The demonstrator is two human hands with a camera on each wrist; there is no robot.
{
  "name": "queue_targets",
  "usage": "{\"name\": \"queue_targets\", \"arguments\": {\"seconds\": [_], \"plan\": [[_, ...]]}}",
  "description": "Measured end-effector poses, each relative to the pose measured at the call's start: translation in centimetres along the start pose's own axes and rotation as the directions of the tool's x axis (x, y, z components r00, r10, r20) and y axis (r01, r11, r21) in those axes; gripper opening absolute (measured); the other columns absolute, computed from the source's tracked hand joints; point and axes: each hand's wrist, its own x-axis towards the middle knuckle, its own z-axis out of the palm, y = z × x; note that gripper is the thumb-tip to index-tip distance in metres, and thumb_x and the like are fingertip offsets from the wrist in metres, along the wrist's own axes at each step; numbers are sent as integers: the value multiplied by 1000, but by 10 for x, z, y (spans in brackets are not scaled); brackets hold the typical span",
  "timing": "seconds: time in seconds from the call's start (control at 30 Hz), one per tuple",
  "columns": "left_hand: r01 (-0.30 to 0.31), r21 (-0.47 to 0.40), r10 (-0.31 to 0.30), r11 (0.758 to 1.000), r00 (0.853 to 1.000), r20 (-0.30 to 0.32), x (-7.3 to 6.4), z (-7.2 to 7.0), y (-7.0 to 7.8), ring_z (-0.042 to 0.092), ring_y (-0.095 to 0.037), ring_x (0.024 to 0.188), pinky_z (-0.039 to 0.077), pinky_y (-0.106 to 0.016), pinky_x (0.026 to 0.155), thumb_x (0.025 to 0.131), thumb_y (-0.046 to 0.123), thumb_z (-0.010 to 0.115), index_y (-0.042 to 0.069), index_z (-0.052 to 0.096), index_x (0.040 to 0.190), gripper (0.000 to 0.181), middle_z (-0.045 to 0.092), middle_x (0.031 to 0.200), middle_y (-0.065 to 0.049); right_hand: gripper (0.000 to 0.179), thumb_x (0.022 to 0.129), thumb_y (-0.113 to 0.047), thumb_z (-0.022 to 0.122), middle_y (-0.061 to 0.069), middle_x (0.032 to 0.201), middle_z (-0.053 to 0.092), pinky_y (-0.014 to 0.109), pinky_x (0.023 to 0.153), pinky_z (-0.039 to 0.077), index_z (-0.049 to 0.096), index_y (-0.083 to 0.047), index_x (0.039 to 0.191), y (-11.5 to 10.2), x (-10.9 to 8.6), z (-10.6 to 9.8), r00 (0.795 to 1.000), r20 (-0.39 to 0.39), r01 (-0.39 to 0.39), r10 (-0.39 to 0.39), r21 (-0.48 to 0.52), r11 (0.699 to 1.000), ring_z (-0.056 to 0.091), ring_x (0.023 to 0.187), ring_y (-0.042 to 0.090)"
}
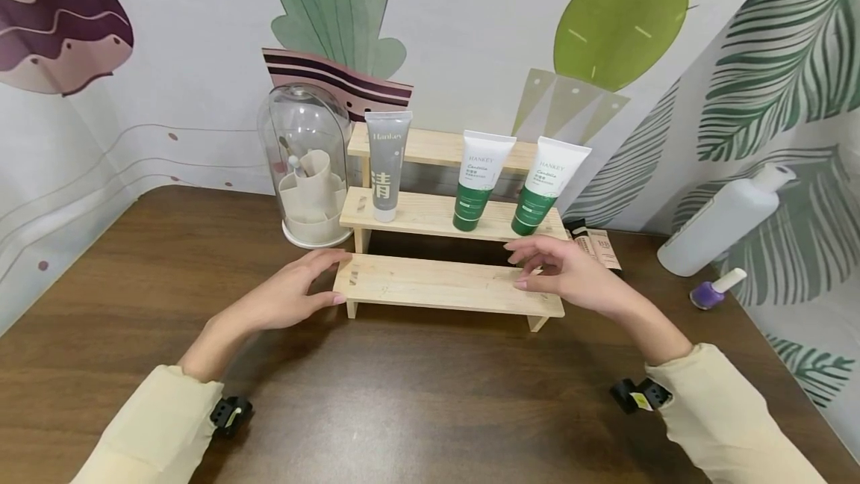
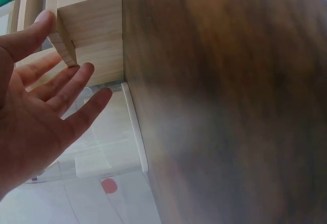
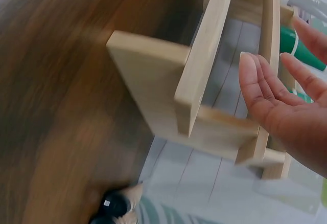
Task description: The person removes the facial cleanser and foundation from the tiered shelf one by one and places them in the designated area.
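Note:
A three-tier light wooden display stand (image 1: 443, 286) stands mid-table in the head view. The left hand (image 1: 295, 290) rests its thumb and fingertips at the left end of the lowest step; in the left wrist view its fingers (image 2: 76, 86) are extended and spread. Over the right end of that step hovers the right hand (image 1: 564, 271), its fingers loosely bent and nothing between them. On the middle step stand a grey tube (image 1: 387, 163) at left and two white-and-green tubes, one nearer the centre (image 1: 480, 178) and another (image 1: 547, 185) at right, leaning slightly.
Behind the left hand, a clear dome (image 1: 302, 125) covers a cream brush holder (image 1: 312, 193). To the right are a white bottle (image 1: 722, 222) and a purple nail polish bottle (image 1: 715, 291). Small packaged items (image 1: 594, 245) lie behind the right hand. A patterned wall backs the brown table (image 1: 416, 402).

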Motion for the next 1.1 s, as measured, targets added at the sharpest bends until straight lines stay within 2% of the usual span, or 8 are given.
{"name": "queue_targets", "arguments": {"seconds": [0.17,0.5,0.77,1.1], "plan": [[5,-7,-5,1000,1000,9,0,-1,1,45,-36,116,34,-52,96,84,9,65,-4,41,131,55,41,132,-24,44,79,-4,70,13,107,59,31,77,49,55,-6,120,-11,11,10,1000,26,-11,10,21,1000,58,91,27],[28,-26,-27,999,1000,15,1,-1,0,45,-36,116,33,-52,97,83,8,65,-5,41,131,55,41,131,-23,44,79,2,68,10,104,59,34,77,50,54,-1,120,-35,33,29,996,34,76,-78,53,996,58,90,25],[-13,-28,12,1000,1000,-20,-1,-1,1,48,-37,111,37,-53,92,82,10,67,-5,43,128,55,44,128,-24,44,79,-2,69,10,105,59,34,80,49,53,0,120,-53,50,38,996,11,85,-86,80,993,58,92,23],[29,-46,-28,999,1000,9,-1,-3,3,48,-37,113,35,-53,94,84,9,65,-4,42,130,54,43,129,-23,46,80,-5,69,16,108,58,34,86,47,51,1,122,-73,72,48,996,-38,85,-81,100,991,58,97,24]]}}
